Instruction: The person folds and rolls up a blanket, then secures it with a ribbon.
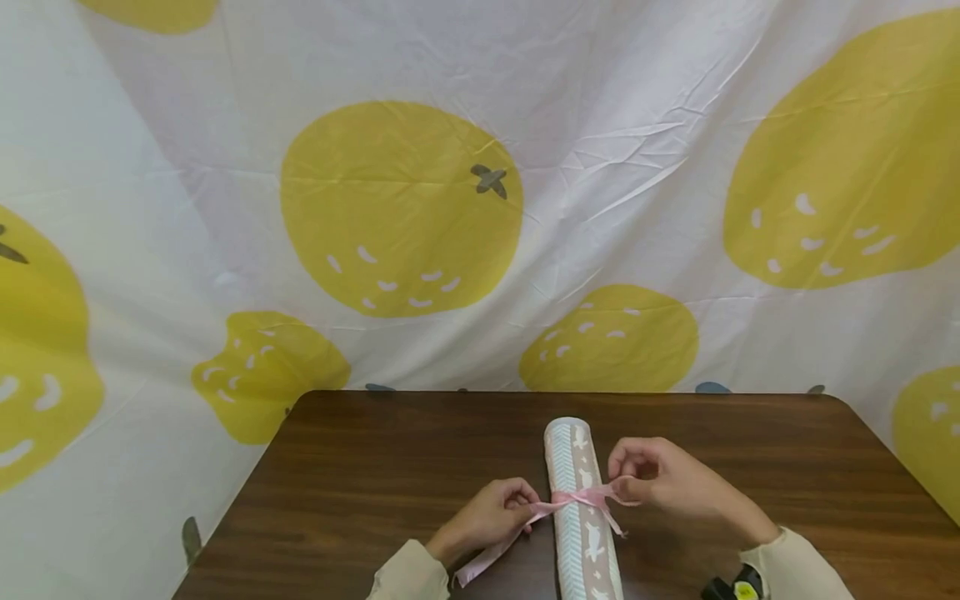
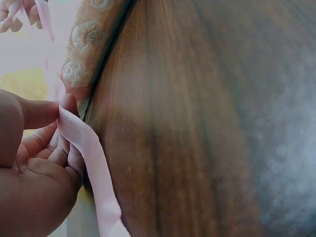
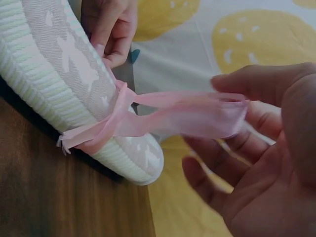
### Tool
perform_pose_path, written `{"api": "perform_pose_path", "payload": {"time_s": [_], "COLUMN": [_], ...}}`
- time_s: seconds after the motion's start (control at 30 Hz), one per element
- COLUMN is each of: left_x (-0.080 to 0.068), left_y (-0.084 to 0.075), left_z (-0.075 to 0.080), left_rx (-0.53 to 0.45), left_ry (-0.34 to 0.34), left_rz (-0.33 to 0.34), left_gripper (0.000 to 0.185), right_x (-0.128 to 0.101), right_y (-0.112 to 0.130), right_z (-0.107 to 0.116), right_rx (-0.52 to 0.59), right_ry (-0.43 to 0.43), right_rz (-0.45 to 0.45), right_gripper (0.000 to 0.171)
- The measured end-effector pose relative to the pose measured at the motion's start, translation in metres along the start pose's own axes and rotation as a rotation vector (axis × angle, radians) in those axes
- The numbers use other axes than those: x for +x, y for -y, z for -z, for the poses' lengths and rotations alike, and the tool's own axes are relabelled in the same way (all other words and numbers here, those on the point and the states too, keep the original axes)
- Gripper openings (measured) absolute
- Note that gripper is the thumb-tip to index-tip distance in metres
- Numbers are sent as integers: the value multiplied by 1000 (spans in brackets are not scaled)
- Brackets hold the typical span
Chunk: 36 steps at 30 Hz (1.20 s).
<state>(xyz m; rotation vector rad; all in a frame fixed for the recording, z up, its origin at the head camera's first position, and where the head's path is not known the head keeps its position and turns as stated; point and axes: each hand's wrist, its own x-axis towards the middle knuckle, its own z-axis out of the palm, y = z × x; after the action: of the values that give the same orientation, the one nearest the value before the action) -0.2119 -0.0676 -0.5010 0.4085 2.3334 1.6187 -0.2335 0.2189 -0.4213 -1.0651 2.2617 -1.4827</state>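
A rolled cloth (image 1: 572,546) with chevron stripes and white animal shapes on beige lies lengthwise on the table, a pink ribbon (image 1: 588,497) knotted around its middle. To the left of the roll, my left hand (image 1: 491,515) pinches one ribbon tail between thumb and index finger; in the left wrist view the rest of this ribbon (image 2: 98,163) trails down past the palm. On the other side, my right hand (image 1: 667,477) holds a loop of ribbon (image 3: 197,117) drawn out from the knot, as the right wrist view shows. A short frayed end (image 3: 69,138) hangs beside the knot.
The dark wooden table (image 1: 375,467) ends at a back edge just beyond the roll's far end. Behind it hangs a white curtain (image 1: 247,233) printed with yellow fruit. A black item with a yellow label (image 1: 742,587) shows by the right sleeve.
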Motion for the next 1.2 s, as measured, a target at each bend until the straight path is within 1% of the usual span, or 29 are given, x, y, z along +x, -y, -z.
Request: {"api": "perform_pose_path", "payload": {"time_s": [0.1, 0.2, 0.3, 0.4, 0.5, 0.57, 0.73, 0.83, 0.97, 1.1, 1.2], "left_x": [0, 0, -1, -1, -2, -2, -2, -2, -2, -2, -2], "left_y": [0, -1, -1, -2, -2, -2, -2, -2, -3, -4, -6], "left_z": [1, 1, 1, 1, 2, 2, 2, 3, 4, 5, 7], "left_rx": [2, 2, 0, 3, 5, 6, 0, -3, 12, 40, 55], "left_ry": [3, 5, 9, 11, 10, 9, 7, 4, 8, 7, 11], "left_rz": [-4, -7, -3, -1, -1, -1, 9, 6, 0, -1, 0], "left_gripper": [9, 9, 9, 9, 9, 9, 9, 9, 9, 9, 9], "right_x": [-3, -6, -9, -12, -16, -18, -25, -29, -35, -42, -45], "right_y": [-4, -8, -10, -10, -10, -9, -10, -14, -22, -28, -32], "right_z": [1, 4, 7, 12, 16, 19, 23, 24, 22, 17, 13], "right_rx": [117, 187, 197, 208, 186, 174, 92, 19, -57, 7, 16], "right_ry": [8, 24, 38, 48, 51, 58, 72, 68, 54, 24, -9], "right_rz": [64, 106, 112, 91, 49, 4, -130, -187, -203, -214, -172], "right_gripper": [9, 10, 13, 17, 17, 17, 16, 15, 15, 18, 18]}}
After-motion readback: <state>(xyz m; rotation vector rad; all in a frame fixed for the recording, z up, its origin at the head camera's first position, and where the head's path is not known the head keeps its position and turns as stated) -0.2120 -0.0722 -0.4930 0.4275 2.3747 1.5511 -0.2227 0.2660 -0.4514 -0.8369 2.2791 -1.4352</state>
